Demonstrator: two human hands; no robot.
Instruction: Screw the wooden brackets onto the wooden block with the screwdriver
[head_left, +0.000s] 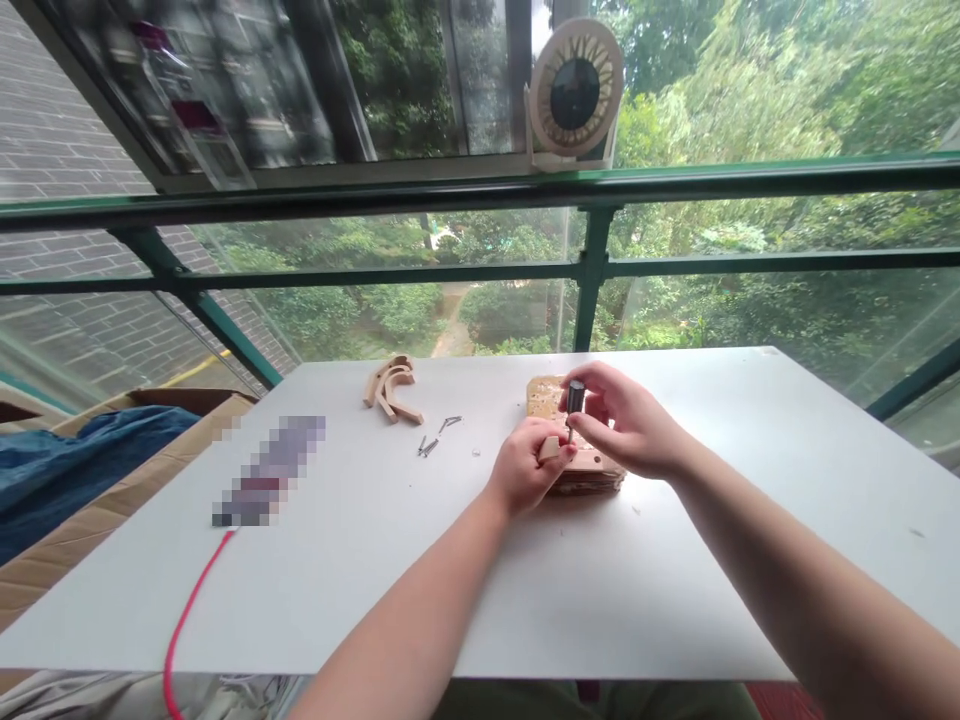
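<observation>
My right hand [628,415] is closed around the black handle of a short screwdriver [575,396], which stands upright with its shaft pointing down. My left hand [529,462] grips a pale wooden piece [550,450] close to the screwdriver's tip. Whether a screw sits under the tip is hidden by the fingers. Beneath both hands lies a rough, layered wooden block [541,398] with a chipped top. A flat wooden strip [598,461] with a dark hole rests along its near side.
Several screws [429,447] lie left of the block on the white table [420,570]. Curved wooden pieces [394,388] sit farther back. A blurred-out object [270,475] with a red cord [187,600] is at the left, beside a cardboard box [217,425]. A green railing [480,190] runs behind.
</observation>
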